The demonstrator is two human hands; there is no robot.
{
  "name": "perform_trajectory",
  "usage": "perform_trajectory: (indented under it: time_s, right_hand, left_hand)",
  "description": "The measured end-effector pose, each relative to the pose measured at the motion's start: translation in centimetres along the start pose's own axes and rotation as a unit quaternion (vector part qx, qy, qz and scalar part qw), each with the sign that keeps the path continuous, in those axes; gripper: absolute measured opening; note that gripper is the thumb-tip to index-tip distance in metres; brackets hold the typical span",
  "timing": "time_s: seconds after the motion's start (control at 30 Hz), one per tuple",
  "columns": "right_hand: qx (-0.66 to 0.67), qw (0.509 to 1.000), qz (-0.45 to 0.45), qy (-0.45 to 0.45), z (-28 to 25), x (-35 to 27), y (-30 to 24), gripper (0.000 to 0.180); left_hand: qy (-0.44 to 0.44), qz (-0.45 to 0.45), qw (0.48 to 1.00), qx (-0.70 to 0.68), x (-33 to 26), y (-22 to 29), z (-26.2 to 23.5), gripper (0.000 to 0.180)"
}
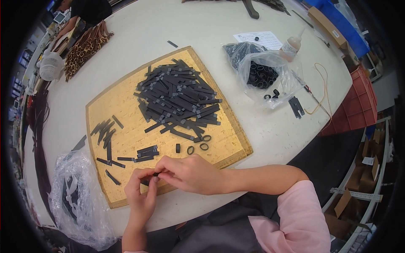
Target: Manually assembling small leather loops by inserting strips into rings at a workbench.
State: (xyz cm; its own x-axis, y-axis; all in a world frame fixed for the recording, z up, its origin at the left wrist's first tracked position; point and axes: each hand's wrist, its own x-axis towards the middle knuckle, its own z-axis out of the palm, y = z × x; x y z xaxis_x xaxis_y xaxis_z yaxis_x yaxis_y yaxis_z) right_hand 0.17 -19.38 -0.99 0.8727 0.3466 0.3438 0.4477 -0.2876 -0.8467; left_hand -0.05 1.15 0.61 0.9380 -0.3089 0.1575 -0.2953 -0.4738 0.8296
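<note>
My left hand (141,192) and my right hand (192,173) meet over the near edge of a yellow board (126,109). Between their pinched fingertips is a small black strip piece (156,173), mostly hidden; whether it is flat or bent into a loop I cannot tell. Just beyond my fingers lies a small stack of black strips (147,152). Several black loops, one of them a closed ring (204,146), rest right of that stack. A large heap of black strips (175,95) covers the board's far middle, and a smaller group (104,131) lies at left.
A clear bag of black loops (262,74) sits at right, near a bottle (291,45), a paper sheet (263,39) and an awl-like tool (310,91). Crumpled clear plastic (80,202) hangs at near left. Brown straps (88,48) lie far left, near another person (90,12).
</note>
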Motion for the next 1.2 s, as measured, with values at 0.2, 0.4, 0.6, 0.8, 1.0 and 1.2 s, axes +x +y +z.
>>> perform_trajectory:
  time_s: [0.2,0.4,0.6,0.8,1.0,1.2]
  right_hand:
    - [0.152,0.982,0.111,-0.014,0.7,0.8,-0.7,0.016]
    - [0.112,0.987,0.118,-0.016,1.0,0.8,-1.1,0.017]
    - [0.075,0.993,0.084,0.016,1.3,1.4,-1.0,0.017]
    - [-0.009,0.999,0.044,0.022,1.2,1.4,-1.3,0.013]
    - [0.030,0.995,0.099,-0.002,1.0,1.5,-1.7,0.010]
    - [0.254,0.905,0.333,-0.071,0.6,2.8,-1.2,0.011]
  left_hand:
    - [0.067,0.109,0.988,0.091,0.4,-0.1,0.3,0.030]
    - [0.091,0.013,0.986,-0.137,-0.1,-0.4,0.6,0.023]
    - [0.038,-0.055,0.960,-0.272,-0.5,-0.8,-0.2,0.020]
    - [0.048,-0.064,0.964,-0.256,-0.5,-0.5,-0.3,0.015]
    - [-0.003,-0.135,0.949,-0.284,-0.5,-1.1,-0.5,0.011]
    - [-0.014,-0.185,0.916,-0.357,-0.4,-1.2,-0.3,0.009]
